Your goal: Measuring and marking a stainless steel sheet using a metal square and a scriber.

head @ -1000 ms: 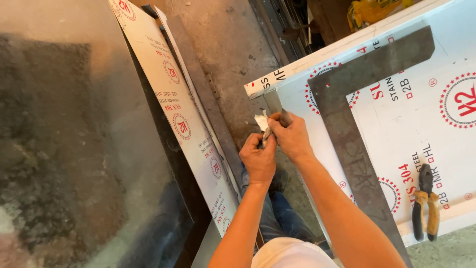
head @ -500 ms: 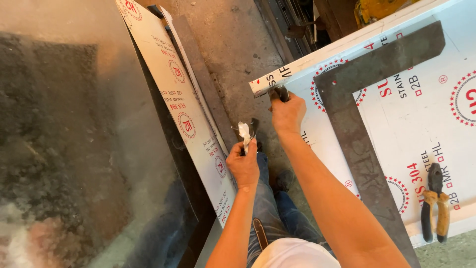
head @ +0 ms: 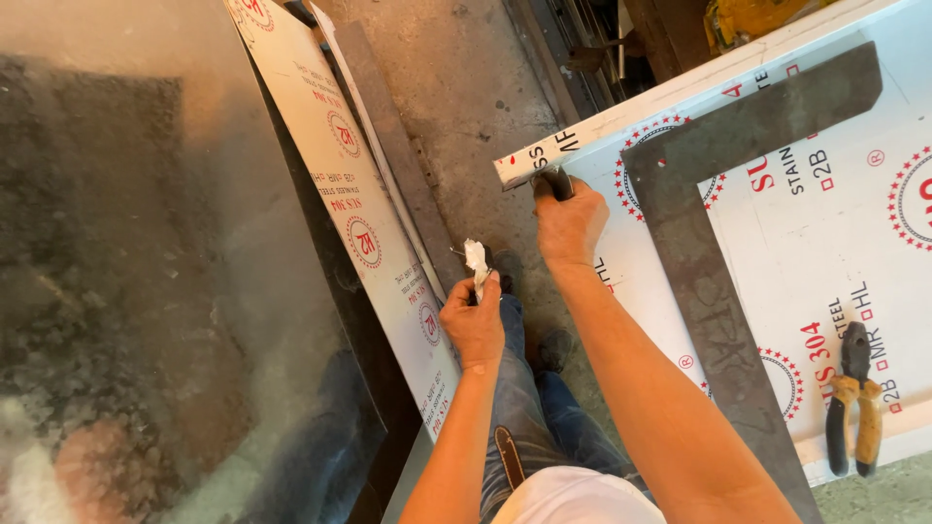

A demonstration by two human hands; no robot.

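Note:
My left hand [head: 474,325] is closed on a small crumpled white scrap [head: 476,260] and hangs over my leg, away from the sheet. My right hand [head: 571,225] grips a small dark tool [head: 555,181] and presses it at the near corner of a white film-covered metal sheet [head: 835,243] printed with red round marks. A large dark steel L-shaped square [head: 709,281] lies flat on that sheet, just right of my right hand.
Pliers with tan handles [head: 852,398] lie on the sheet at the right. Another film-covered sheet [head: 359,213] leans on edge at the left, against a shiny reflective panel [head: 146,272]. Bare concrete floor [head: 466,87] runs between them. My jeans and shoes are below.
My two hands, joined at the sheet's corner a second ago, have parted. The left hand has drawn down and back with the white scrap; the right stays at the corner.

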